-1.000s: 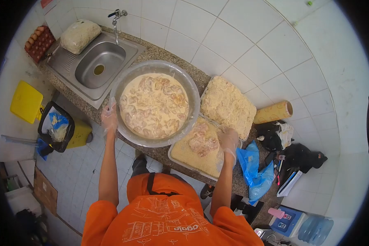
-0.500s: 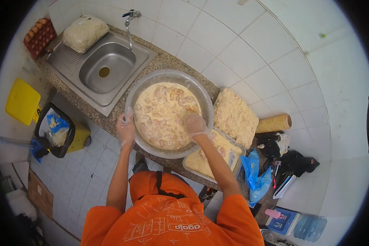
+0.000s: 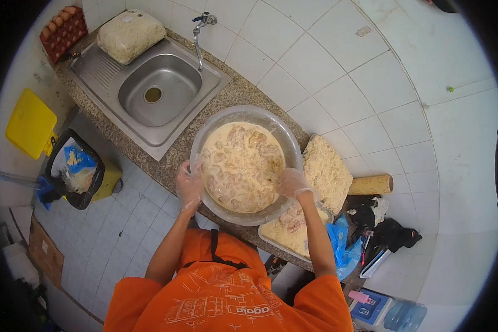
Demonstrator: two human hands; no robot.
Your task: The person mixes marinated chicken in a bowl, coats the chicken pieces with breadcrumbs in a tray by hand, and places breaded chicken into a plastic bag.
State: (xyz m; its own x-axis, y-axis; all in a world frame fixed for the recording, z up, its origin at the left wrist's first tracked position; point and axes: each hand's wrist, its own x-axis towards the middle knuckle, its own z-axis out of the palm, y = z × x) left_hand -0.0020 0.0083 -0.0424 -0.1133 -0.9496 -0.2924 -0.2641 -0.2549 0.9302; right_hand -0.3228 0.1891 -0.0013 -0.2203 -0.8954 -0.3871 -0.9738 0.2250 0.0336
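Observation:
A wide metal basin (image 3: pixel 202 206) of pale, creamy batter with raw-looking meat pieces (image 3: pixel 238 166) stands on the counter in front of me. My left hand (image 3: pixel 188 185), in a clear plastic glove, is closed on the basin's left rim. On the opposite side my right hand (image 3: pixel 295 184), also gloved, overlaps the right rim, its fingertips at the edge of the batter. Its finger posture is blurred by the glove. Just under my right forearm is a tray of pale crumbly coating (image 3: pixel 279 235) with some pieces in it. Behind it lies another heap of coated food (image 3: pixel 326 174).
A steel sink (image 3: pixel 159 91) with a tap (image 3: pixel 205 19) is at the left, a large bag (image 3: pixel 131 36) on its drainboard. Blue plastic bags (image 3: pixel 343 249) and a brown roll (image 3: pixel 372 184) lie right. An open bin (image 3: pixel 74 169) stands on the floor.
My right hand has moved outward from the batter to the right rim. The left hand stays at the left rim, lower on it. The whole view has shifted somewhat.

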